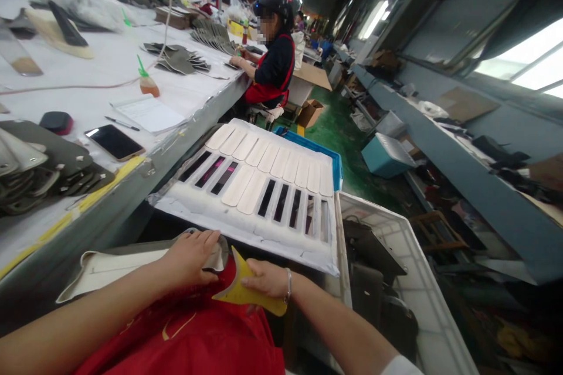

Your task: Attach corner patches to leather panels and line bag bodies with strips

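Observation:
My right hand [267,279] grips a yellow curved piece [247,286] above my red apron [211,334]. Close to its left, my left hand [191,255] rests with bent fingers on a grey and off-white fabric piece [121,269] that lies across my lap beside the table. The far end of that fabric piece shows just past my left fingertips, near the yellow piece but apart from my right hand. Beyond both hands is a white slotted board [197,204], with off-white rounded strips [273,159] in rows and several dark open slots.
On the white table [185,94] at left lie a phone [115,142], a notebook [149,112], a glue bottle [148,83] and grey pieces [61,158]. A white crate [422,281] holding dark pieces stands at right. A person [277,58] sits farther along the table.

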`<state>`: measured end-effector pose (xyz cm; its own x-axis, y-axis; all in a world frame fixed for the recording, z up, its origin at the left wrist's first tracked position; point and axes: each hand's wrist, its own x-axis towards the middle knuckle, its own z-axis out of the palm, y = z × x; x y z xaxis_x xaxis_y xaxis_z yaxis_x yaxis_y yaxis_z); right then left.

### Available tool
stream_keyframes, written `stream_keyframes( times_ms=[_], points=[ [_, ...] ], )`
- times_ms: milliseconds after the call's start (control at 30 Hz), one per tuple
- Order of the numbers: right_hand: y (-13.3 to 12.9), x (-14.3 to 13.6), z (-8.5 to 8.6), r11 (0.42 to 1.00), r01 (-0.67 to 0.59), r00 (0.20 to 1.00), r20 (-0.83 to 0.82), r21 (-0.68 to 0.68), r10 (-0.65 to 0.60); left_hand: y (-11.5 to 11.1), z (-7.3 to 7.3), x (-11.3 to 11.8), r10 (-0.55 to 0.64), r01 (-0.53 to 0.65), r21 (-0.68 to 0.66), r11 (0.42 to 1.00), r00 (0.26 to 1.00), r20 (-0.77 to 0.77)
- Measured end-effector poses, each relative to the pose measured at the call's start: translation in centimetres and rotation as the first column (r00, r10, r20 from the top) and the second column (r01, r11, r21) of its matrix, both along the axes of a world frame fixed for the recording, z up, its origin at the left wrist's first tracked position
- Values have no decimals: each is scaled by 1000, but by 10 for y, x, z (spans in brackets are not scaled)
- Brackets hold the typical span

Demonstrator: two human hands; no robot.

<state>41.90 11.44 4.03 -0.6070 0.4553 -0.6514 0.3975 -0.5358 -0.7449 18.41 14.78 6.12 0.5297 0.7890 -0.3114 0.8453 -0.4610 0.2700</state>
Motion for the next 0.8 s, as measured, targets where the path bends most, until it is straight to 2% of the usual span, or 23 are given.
stream_keyframes(
  times_ms=[100,233,300,367,533,800],
  points=[
    [7,-1,5,990,-95,991,103,108,84,-3,-4,-1,-14,13,73,997,1000,13],
    [16,-10,11,936,-189,976,165,297,144,-7,-8,-6,-34,28,117,993,999,41],
    [21,-18,14,937,-213,971,167,276,171,-8,-11,-9,-43,36,127,991,998,56],
    [24,-25,16,955,-220,970,146,200,193,-8,-13,-13,-61,50,136,989,995,74],
    [30,-36,19,982,-158,984,97,100,148,-5,-17,-21,-112,89,161,983,984,140],
    [41,-42,23,975,-197,972,148,105,180,-2,-22,-25,-140,111,176,978,976,166]
  ],
)
